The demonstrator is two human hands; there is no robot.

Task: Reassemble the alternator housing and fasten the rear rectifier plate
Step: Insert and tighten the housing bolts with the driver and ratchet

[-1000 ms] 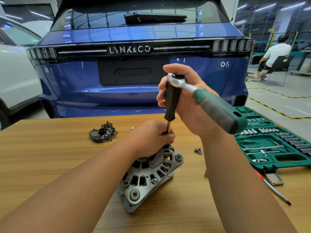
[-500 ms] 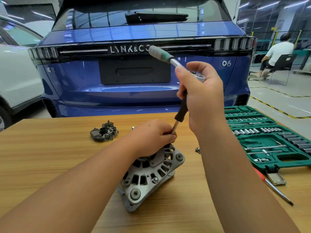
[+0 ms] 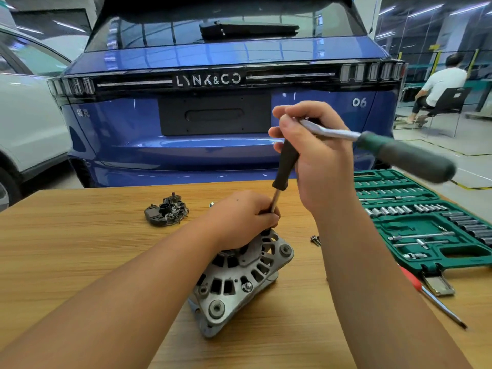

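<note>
Alternator housing (image 3: 239,283) sits low centre on the table (image 3: 66,257); your left hand (image 3: 239,219) pinches the driver shaft (image 3: 274,202) above it. Your right hand (image 3: 316,158) wraps the ratchet (image 3: 372,145) head. At right, the open green case (image 3: 415,259) holds rows of sockets (image 3: 402,209). Farther left lies the rectifier plate (image 3: 166,213).

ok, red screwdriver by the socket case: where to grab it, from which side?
Grip the red handle of the screwdriver, coming from above. It lies flat on the table, its handle end beside the case latch, its thin bare shaft pointing toward the near right edge.
</note>
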